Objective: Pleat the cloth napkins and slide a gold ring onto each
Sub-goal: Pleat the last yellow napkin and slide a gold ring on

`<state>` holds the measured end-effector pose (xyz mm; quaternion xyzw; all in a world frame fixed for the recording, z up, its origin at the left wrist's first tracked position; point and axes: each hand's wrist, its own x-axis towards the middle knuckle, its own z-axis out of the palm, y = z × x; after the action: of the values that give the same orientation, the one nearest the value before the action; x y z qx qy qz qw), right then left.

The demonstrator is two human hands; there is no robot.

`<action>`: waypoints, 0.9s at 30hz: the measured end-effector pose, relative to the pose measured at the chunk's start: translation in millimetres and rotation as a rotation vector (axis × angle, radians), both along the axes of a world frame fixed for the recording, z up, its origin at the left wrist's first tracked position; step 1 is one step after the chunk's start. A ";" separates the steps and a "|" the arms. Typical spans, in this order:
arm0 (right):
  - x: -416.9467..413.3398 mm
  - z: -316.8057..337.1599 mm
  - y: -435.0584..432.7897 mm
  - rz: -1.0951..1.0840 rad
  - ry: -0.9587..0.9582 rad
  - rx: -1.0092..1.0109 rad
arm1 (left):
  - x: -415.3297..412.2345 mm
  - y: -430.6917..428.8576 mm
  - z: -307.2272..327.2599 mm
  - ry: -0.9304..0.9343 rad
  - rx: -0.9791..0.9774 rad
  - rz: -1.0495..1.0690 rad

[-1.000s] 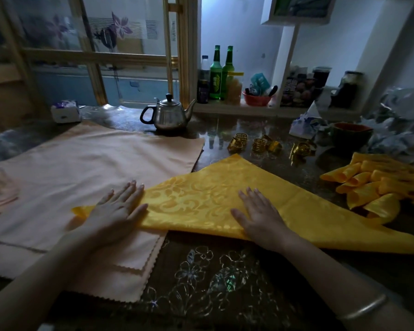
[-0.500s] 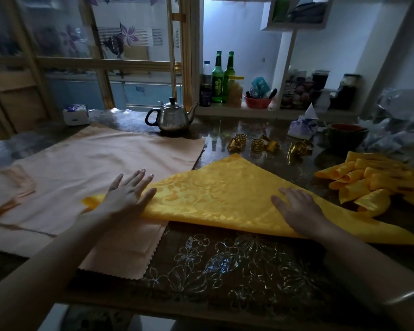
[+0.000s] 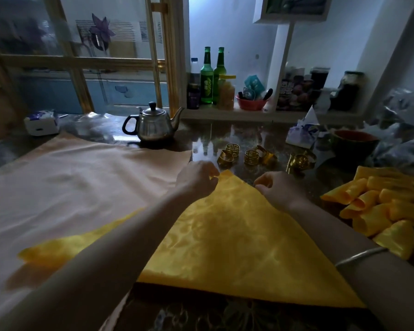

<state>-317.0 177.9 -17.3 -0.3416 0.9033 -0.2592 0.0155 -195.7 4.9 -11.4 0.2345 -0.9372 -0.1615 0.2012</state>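
A yellow patterned napkin (image 3: 234, 240) lies folded into a triangle on the dark table, its tip pointing away from me. My left hand (image 3: 196, 180) pinches the left side of that far tip. Just right of the tip, my right hand (image 3: 276, 187) pinches the napkin's upper right edge. Several gold rings (image 3: 251, 156) sit on the table just beyond the tip. A heap of rolled yellow napkins (image 3: 382, 206) lies at the right.
Pale pink cloths (image 3: 69, 187) cover the table's left half, partly under the yellow napkin. A steel teapot (image 3: 153, 125) stands behind them, a dark bowl (image 3: 353, 144) and tissue pack (image 3: 301, 133) at the back right. Green bottles (image 3: 212, 75) stand on the shelf.
Both hands left the napkin's near fold, where they lay flat, and reached forward to its far tip, which they now pinch. The camera moved closer to the table.
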 end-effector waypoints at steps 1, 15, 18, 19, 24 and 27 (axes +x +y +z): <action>-4.4 -0.2 -6.9 -0.003 -0.027 0.002 | -8.2 -7.1 -1.1 -0.036 0.011 0.021; -55.4 -8.4 -64.2 0.004 -0.324 0.206 | -82.9 -62.3 -12.4 -0.553 0.145 0.006; -59.0 -10.0 -62.7 0.008 -0.347 0.170 | -89.1 -68.5 -10.9 -0.618 0.137 -0.038; -60.0 -10.7 -62.2 0.007 -0.348 0.160 | -91.0 -69.1 -10.4 -0.625 0.130 -0.048; -62.2 -13.7 -62.0 0.004 -0.351 0.154 | -88.5 -65.5 -7.7 -0.650 0.083 -0.096; -61.5 -14.1 -62.3 -0.003 -0.342 0.153 | -85.5 -66.5 -7.6 -0.622 0.086 -0.117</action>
<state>-378.6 115.6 -31.3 -0.2889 0.9051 -0.2440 0.1945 -281.2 -61.7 -19.0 0.2268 -0.9580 -0.1329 -0.1149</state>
